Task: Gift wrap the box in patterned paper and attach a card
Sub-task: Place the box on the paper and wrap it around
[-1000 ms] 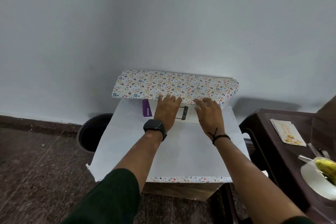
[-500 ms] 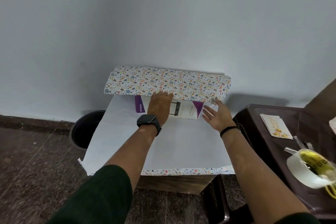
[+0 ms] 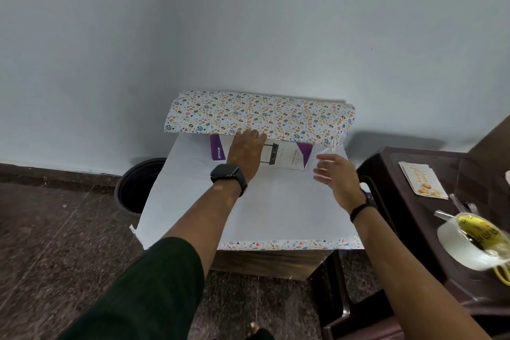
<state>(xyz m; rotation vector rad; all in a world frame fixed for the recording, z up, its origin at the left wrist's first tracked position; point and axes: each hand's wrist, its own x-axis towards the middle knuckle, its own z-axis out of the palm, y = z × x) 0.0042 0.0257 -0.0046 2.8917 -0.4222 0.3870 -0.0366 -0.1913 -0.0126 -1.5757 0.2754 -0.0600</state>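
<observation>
A white and purple box (image 3: pixel 289 156) lies at the far end of a sheet of patterned paper (image 3: pixel 276 201), spread white side up on a small wooden table. The paper's far flap (image 3: pixel 259 116) curls over the box, showing its coloured print. My left hand (image 3: pixel 247 152) presses flat on the box, fingers under the flap's edge. To the right of the box, my right hand (image 3: pixel 335 174) hovers with fingers spread above the paper, holding nothing. A greeting card (image 3: pixel 423 181) with gold print lies on the dark side table.
A dark brown plastic side table (image 3: pixel 414 229) stands on the right, carrying a roll of clear tape (image 3: pixel 469 246) with yellow-handled scissors beside it. A black bin (image 3: pixel 140 185) sits on the floor left of the wooden table (image 3: pixel 265 262). A pale wall rises just behind.
My right hand has come off the box and moved right and toward me, fingers spreading. More of the box's purple right end shows. My left hand stays pressed on the box.
</observation>
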